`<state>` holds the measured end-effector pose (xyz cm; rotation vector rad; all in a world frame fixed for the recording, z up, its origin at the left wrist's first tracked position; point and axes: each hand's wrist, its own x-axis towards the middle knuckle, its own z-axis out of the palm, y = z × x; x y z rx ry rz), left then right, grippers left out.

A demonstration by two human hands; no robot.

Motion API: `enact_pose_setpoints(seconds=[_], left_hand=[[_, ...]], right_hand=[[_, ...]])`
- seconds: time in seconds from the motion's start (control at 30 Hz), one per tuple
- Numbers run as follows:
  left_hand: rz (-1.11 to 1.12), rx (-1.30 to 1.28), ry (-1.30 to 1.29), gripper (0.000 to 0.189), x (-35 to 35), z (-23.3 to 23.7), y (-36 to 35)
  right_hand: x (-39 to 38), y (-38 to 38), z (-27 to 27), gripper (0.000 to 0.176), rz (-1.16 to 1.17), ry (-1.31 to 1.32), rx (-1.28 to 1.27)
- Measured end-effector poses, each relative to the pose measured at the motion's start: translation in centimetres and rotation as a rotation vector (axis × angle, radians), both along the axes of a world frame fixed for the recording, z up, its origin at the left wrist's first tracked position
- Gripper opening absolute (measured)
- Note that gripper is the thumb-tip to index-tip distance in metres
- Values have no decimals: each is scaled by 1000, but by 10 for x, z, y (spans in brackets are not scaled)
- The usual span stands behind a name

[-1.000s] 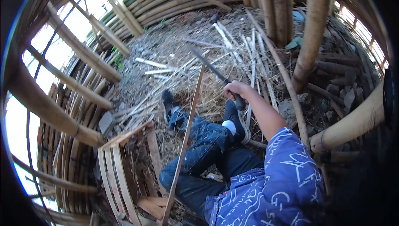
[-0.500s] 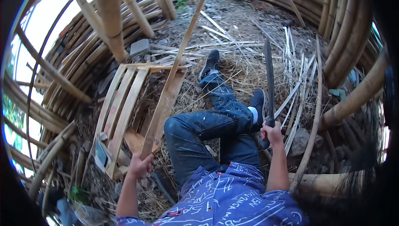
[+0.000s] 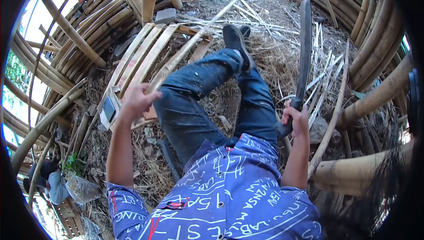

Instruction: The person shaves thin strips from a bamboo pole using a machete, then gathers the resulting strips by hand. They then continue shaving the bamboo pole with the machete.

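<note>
My left hand (image 3: 138, 102) is closed at the near end of a long, pale bamboo strip (image 3: 198, 36), which slants up and away past my knee; the grip is partly hidden. On the other side, my right hand (image 3: 298, 118) is wrapped round the dark handle of a machete (image 3: 304, 48). Its long blade points upward and away from me, apart from the strip. Both of my bent legs (image 3: 194, 94), in jeans, lie between the hands.
A slatted wooden crate (image 3: 132, 57) lies at left with a dark flat phone-like object (image 3: 109, 109) on it. A dark long object (image 3: 169, 158) lies beside my thigh. Bamboo poles (image 3: 377, 103) stand around; split strips (image 3: 324, 79) and straw cover the ground. A grey block (image 3: 166, 16) sits beyond.
My left hand has come up and left, and the strip now leans further right at its far end. The machete has risen and tilted right. My legs have shifted, the feet now together.
</note>
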<state>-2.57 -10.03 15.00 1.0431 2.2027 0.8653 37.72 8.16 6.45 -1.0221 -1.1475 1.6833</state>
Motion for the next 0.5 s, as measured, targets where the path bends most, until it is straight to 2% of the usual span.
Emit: enact_pose_setpoints(seconds=[0.07, 0.37, 0.43, 0.5], left_hand=[[-11, 26, 42, 30, 3, 14, 2], [-60, 2, 164, 33, -19, 17, 27], [-88, 33, 361, 35, -27, 11, 43], [-91, -70, 277, 37, -40, 8, 66]], right_hand=[[8, -11, 5, 10, 3, -8, 46], [40, -60, 33, 12, -83, -129, 133], [47, -67, 42, 12, -117, -182, 163], [54, -70, 54, 13, -136, -210, 168]])
